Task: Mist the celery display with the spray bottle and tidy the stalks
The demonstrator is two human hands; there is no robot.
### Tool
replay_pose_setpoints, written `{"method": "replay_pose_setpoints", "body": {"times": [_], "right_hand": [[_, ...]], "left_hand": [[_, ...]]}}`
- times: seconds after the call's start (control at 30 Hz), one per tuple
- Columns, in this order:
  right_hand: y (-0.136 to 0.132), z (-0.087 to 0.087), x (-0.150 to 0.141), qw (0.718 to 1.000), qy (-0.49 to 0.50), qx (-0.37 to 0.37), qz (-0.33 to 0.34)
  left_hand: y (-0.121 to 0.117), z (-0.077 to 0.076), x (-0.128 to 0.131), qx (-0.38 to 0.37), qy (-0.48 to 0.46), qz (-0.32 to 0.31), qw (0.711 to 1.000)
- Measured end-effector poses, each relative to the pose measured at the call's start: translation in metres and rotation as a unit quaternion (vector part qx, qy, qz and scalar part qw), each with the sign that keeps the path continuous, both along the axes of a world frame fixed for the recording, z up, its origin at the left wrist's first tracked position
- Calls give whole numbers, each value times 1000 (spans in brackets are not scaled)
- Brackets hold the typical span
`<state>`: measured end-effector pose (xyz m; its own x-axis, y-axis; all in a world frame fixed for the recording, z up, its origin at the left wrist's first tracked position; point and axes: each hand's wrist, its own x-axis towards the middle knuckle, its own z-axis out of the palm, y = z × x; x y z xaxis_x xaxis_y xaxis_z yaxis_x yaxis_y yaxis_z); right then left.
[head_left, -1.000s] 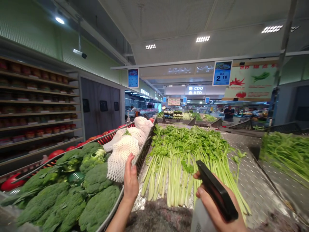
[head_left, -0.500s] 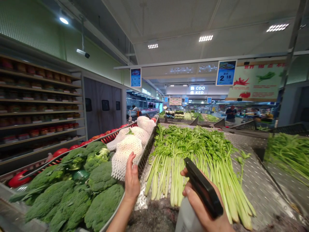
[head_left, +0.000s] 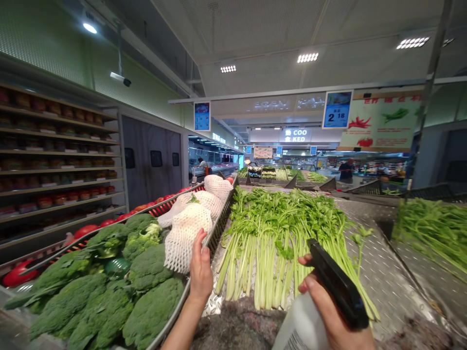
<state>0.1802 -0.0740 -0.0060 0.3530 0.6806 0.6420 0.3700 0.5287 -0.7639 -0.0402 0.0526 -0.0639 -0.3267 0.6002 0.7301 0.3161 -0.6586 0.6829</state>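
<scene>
supermarket; metal shelf [head_left: 381, 248] partly covered by celery [head_left: 277, 206]. head view: bottle [head_left: 301, 325] gripped by right hand [head_left: 328, 308] near celery; left hand [head_left: 201, 279] held open, empty, near netted produce [head_left: 188, 231]. celery could be bruised if bottle were swung low.

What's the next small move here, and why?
Probably a light trigger squeeze by the right hand. It grips the spray bottle with fingers curled just under the black spray head, which points forward over the celery. The left hand is open and holds nothing, off to the side, apparently out of the spray's way.
</scene>
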Motion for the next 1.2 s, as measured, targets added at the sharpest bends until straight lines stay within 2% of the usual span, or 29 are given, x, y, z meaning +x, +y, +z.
{"method": "replay_pose_setpoints", "body": {"times": [0.07,0.17,0.33,0.43,0.53,0.63,0.73,0.83,0.93,1.0,1.13,1.2], "right_hand": [[1,3,1,1000,0,5,-24],[9,0,-11,1000,-8,2,-16],[34,-23,-29,999,-33,-11,18],[42,-34,-23,998,-41,-14,41],[40,-38,-12,994,-62,-36,81],[33,-38,-4,982,-120,-65,129],[26,-40,4,968,-155,-75,185],[25,-36,15,976,-64,-71,194],[32,-24,26,981,41,-78,176],[40,-17,29,974,99,-76,187],[54,-17,21,941,217,-95,244],[58,-21,16,942,223,-92,232]], "left_hand": [[2,4,7,9,-1,-11,1000],[4,10,21,25,-12,-33,999],[1,23,46,6,-58,-90,994],[-5,31,57,-16,-91,-129,987],[-9,36,68,-30,-140,-164,976],[-10,34,77,-81,-174,-203,960],[-9,26,86,-172,-172,-220,945],[-7,17,93,-255,-175,-255,916],[-4,13,101,-314,-190,-337,867],[-1,12,107,-340,-197,-368,843],[3,8,116,-348,-224,-404,816],[4,8,120,-327,-237,-401,822]]}}
